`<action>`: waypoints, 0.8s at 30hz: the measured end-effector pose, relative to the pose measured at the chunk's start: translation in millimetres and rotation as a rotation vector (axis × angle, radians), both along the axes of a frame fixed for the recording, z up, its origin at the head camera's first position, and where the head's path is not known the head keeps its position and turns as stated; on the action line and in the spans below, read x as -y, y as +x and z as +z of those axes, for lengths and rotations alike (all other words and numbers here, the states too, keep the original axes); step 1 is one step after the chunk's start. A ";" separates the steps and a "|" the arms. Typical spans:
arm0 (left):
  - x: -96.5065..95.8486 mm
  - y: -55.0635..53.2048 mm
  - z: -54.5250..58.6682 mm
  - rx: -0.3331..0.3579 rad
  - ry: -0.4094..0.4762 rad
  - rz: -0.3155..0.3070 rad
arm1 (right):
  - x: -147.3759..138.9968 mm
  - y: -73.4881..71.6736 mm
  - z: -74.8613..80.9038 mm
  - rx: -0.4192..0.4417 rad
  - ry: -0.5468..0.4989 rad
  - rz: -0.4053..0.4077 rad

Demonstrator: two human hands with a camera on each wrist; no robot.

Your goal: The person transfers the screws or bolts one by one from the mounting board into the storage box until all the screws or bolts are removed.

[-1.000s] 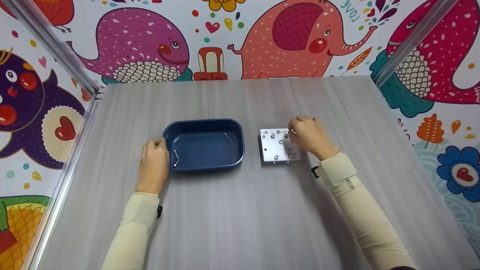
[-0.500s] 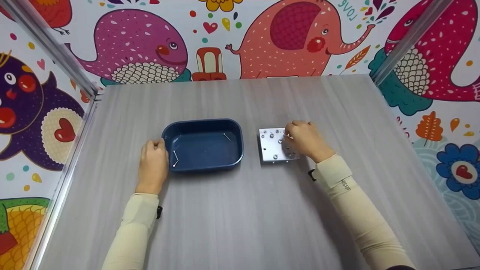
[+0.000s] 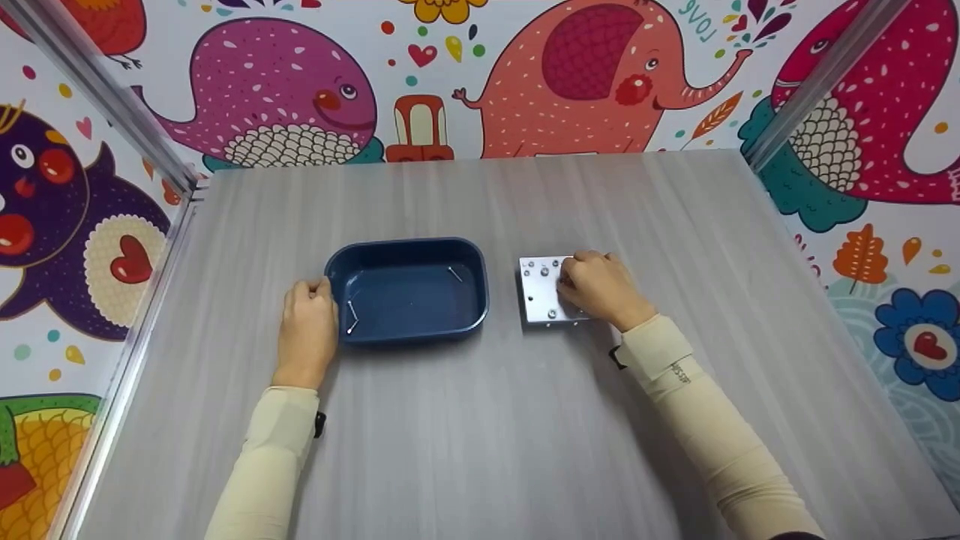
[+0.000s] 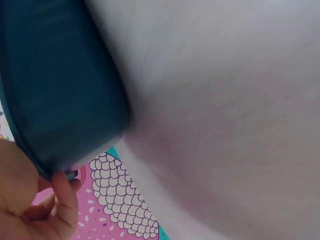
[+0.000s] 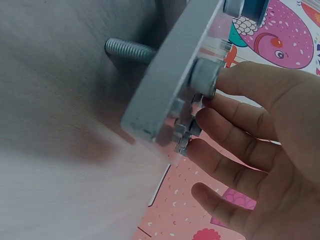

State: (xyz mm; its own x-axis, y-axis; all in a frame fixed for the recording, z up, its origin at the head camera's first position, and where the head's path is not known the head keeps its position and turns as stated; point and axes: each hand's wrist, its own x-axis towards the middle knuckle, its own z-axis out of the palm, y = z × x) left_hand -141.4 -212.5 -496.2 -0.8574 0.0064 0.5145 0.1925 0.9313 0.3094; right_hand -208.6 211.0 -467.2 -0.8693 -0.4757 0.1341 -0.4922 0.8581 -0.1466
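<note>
My left hand [image 3: 308, 330] grips the left rim of a dark blue plastic bin [image 3: 409, 337]; in the left wrist view, the thumb and fingers [image 4: 65, 197] pinch that edge. Two screws [image 3: 352, 324] lie at the bin's left end and another screw [image 3: 455, 274] at its upper right. Over the right half of a silver metal plate [image 3: 536, 294] set with several bolts is my right hand [image 3: 604, 289]. Up close, its thumb and forefinger pinch a bolt head [image 5: 204, 77] on the plate's top, the other fingers loosely bent. A threaded shank [image 5: 129, 50] sticks out underneath.
The grey wood-grain table [image 3: 450, 435] carries the bin and the plate, with a gap between them. Printed cartoon walls [image 3: 420, 75] enclose the back and sides, and metal posts [image 3: 112, 97] stand at the back corners.
My right hand has moved down and left across the plate, from its upper right edge to nearer the middle. The left hand and the bin have stayed in place.
</note>
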 end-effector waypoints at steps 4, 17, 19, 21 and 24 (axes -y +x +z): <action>0.1 -0.3 0.3 -0.006 -0.007 0.002 | 0.8 -0.5 0.0 0.012 0.007 -0.004; 0.5 -0.8 -0.9 -0.033 -0.014 0.000 | -0.4 2.0 17.3 0.023 -0.019 0.002; 0.6 -1.0 -0.9 -0.032 -0.012 0.001 | 0.0 2.6 22.8 -0.003 -0.030 0.012; 0.5 -1.2 -0.9 -0.029 -0.011 -0.001 | 0.7 3.3 27.3 -0.028 -0.040 0.023; 0.3 -1.1 -0.8 -0.019 -0.004 -0.005 | 2.6 4.4 31.3 -0.052 -0.037 0.035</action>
